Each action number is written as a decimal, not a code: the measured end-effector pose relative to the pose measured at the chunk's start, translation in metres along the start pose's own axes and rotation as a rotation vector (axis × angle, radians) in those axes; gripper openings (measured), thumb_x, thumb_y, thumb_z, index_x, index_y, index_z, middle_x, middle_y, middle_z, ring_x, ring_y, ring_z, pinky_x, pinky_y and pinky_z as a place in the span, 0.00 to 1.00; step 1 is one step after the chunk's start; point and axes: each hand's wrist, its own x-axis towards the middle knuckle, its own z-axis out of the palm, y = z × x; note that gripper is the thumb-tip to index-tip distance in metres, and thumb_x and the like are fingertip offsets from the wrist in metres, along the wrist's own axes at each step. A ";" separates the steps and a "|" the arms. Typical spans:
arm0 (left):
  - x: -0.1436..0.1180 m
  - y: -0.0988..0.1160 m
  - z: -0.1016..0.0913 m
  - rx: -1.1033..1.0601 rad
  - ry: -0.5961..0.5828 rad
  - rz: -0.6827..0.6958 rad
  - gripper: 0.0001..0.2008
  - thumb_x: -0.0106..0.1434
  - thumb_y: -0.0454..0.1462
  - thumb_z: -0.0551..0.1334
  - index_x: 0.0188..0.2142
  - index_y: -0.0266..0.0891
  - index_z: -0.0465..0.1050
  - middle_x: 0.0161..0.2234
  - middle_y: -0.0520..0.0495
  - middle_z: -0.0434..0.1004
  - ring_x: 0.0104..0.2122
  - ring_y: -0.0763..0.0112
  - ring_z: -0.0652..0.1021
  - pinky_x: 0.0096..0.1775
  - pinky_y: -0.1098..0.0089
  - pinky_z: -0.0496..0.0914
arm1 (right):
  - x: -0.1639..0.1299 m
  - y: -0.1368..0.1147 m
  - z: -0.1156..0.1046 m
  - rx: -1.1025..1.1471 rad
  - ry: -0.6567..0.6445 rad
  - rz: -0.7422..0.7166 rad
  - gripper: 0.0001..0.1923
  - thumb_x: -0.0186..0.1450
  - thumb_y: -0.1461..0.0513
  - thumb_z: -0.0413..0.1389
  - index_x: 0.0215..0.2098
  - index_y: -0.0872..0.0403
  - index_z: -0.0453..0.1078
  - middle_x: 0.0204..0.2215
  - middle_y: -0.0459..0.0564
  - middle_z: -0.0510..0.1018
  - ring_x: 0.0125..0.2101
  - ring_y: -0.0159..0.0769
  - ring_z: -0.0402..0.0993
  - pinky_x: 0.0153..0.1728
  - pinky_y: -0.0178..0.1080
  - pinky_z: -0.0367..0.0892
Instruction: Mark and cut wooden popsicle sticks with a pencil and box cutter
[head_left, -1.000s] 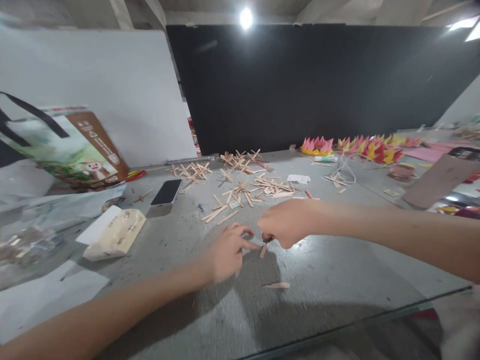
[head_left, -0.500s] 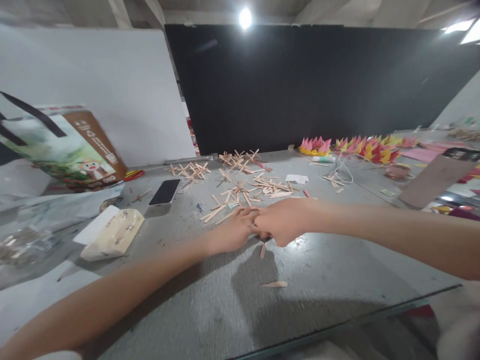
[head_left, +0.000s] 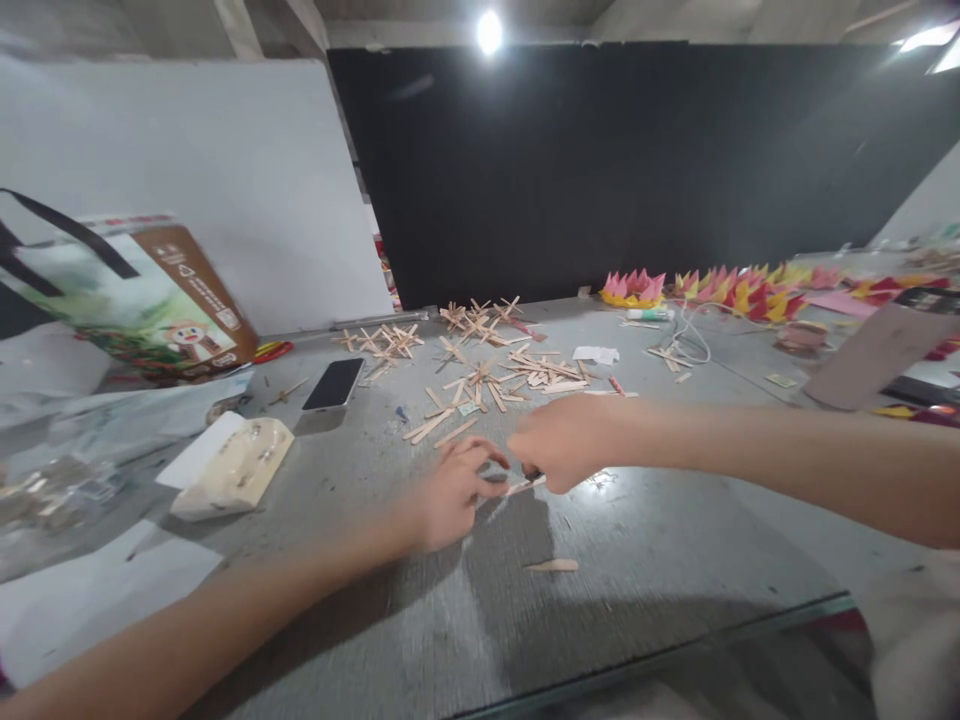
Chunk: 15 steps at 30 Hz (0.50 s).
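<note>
Grey worktable (head_left: 675, 560) backed by a black panel (head_left: 637, 170) and a white board (head_left: 187, 180); near edge running diagonally across the lower right, with bare surface between that edge and the hands. Left margin crowded by a printed bag (head_left: 142, 300), crumpled plastic (head_left: 67, 470) and a pale packet (head_left: 229, 468). Far side lined with pink and yellow folded paper shapes (head_left: 720, 292). Dark phone (head_left: 333, 384) lying flat beyond the hands, well apart from them. Loose heap of craft sticks (head_left: 487, 375) spread across the middle, just beyond the hands. Both forearms stretched forward and converging at centre. Right hand (head_left: 566, 445) closed in a fist, knuckles up, around something dark not made out. Left hand (head_left: 450, 495) curled, thumb and forefinger pinching a wooden stick (head_left: 521, 487) that lay low over the table between the two hands. Single stick piece (head_left: 553, 566) lying alone nearer the edge.
</note>
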 end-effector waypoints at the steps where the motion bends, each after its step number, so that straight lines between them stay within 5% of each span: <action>1: -0.002 0.007 0.001 -0.039 -0.010 -0.010 0.27 0.65 0.23 0.58 0.52 0.52 0.86 0.61 0.45 0.76 0.64 0.53 0.70 0.63 0.48 0.64 | 0.001 0.000 0.000 0.006 -0.003 -0.013 0.15 0.60 0.66 0.61 0.44 0.52 0.84 0.30 0.53 0.83 0.26 0.41 0.73 0.26 0.39 0.58; 6: -0.012 0.030 0.015 -0.143 -0.018 -0.047 0.38 0.54 0.19 0.57 0.54 0.56 0.85 0.62 0.49 0.75 0.66 0.54 0.68 0.65 0.49 0.63 | 0.002 0.001 -0.001 -0.047 0.003 -0.032 0.15 0.60 0.65 0.61 0.44 0.55 0.84 0.31 0.56 0.84 0.26 0.42 0.74 0.25 0.39 0.58; 11: 0.001 0.003 0.013 -0.087 0.176 -0.217 0.29 0.55 0.20 0.55 0.41 0.48 0.88 0.53 0.45 0.77 0.58 0.56 0.73 0.63 0.48 0.67 | 0.001 0.000 -0.003 -0.030 -0.016 -0.026 0.15 0.61 0.64 0.60 0.44 0.54 0.84 0.33 0.56 0.84 0.28 0.42 0.75 0.27 0.39 0.59; 15: 0.028 -0.018 0.003 0.033 0.124 -0.003 0.33 0.57 0.19 0.55 0.53 0.48 0.83 0.60 0.44 0.73 0.63 0.55 0.69 0.67 0.50 0.65 | 0.003 0.002 -0.002 0.006 -0.021 -0.035 0.15 0.59 0.66 0.61 0.42 0.53 0.84 0.35 0.55 0.85 0.27 0.41 0.74 0.27 0.40 0.59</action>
